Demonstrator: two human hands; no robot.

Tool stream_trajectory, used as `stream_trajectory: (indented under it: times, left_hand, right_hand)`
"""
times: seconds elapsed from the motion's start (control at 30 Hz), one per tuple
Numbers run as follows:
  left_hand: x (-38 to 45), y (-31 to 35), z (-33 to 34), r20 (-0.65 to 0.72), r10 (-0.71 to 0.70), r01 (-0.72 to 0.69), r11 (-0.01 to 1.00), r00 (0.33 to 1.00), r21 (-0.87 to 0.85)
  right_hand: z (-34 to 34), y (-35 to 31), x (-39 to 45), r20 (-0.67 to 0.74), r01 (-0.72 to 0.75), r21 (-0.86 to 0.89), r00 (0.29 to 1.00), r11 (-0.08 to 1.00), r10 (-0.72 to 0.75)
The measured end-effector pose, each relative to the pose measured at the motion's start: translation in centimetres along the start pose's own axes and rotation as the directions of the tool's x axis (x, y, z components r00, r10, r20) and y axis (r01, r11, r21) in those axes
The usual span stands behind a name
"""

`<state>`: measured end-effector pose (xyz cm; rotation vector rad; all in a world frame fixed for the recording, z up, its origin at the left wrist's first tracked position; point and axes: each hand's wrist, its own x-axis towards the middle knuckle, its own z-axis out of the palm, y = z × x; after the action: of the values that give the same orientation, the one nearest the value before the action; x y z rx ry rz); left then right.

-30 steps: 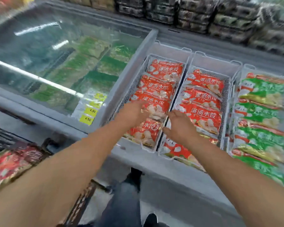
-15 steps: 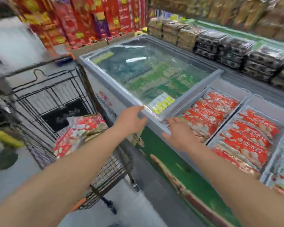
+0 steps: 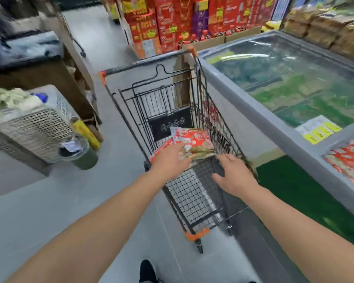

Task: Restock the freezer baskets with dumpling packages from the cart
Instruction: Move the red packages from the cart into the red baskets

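Currently the left hand [image 3: 170, 162] lies flat-fingered on the dumpling packages [image 3: 189, 144] inside the cart [image 3: 192, 193]; the right hand [image 3: 234, 176] hovers beside them, fingers spread, holding nothing. Slide both hands beneath the stack before lifting.

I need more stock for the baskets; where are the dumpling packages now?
In the head view, the dumpling packages lie in the cart, left of the freezer, under the left hand.

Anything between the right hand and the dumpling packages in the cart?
Nothing solid: in the head view only bare cart mesh separates the right hand from the packages.
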<state>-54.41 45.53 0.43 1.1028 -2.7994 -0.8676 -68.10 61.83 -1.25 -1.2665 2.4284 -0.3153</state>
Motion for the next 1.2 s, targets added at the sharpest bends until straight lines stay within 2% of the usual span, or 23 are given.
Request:
stream_trajectory:
  times: [0.13, 0.3, 0.47, 0.73, 0.9, 1.1, 1.2]
  left_hand:
    - [1.3, -7.7, -3.5, 0.019, 0.001, 0.000, 0.998, 1.000, -0.061]
    - [3.9, -13.0, -6.2, 0.043, -0.019, 0.022, 0.997, 0.999, -0.078]
    - [7.1, -15.4, -7.2, 0.080, -0.030, 0.039, 0.992, 0.996, -0.116]
    - [14.3, -16.6, -5.8, 0.197, -0.012, 0.036, 0.992, 0.980, -0.120]
    - [20.8, -15.8, -3.6, 0.285, 0.006, 0.031, 0.992, 0.959, -0.125]
    - [27.6, -16.0, -0.3, 0.385, -0.111, 0.189, 0.967, 0.916, -0.171]
    - [30.6, -16.8, 2.0, 0.418, -0.137, 0.220, 0.963, 0.898, -0.157]
  right_hand:
    - [3.6, -6.7, 3.1, 0.041, -0.077, 0.000, 0.996, 0.997, 0.077]
    - [5.3, -10.9, 6.1, 0.053, -0.140, 0.002, 0.989, 0.990, 0.140]
    - [6.5, -12.3, 9.3, 0.063, -0.192, -0.001, 0.979, 0.981, 0.192]
    - [8.9, -11.2, 16.4, 0.087, -0.287, 0.093, 0.956, 0.953, 0.280]
    - [10.7, -7.9, 21.8, 0.137, -0.346, 0.105, 0.934, 0.932, 0.331]
    - [12.3, -4.4, 27.4, 0.217, -0.403, 0.106, 0.902, 0.909, 0.374]
    - [14.0, -2.8, 30.1, 0.233, -0.392, 0.114, 0.904, 0.913, 0.359]
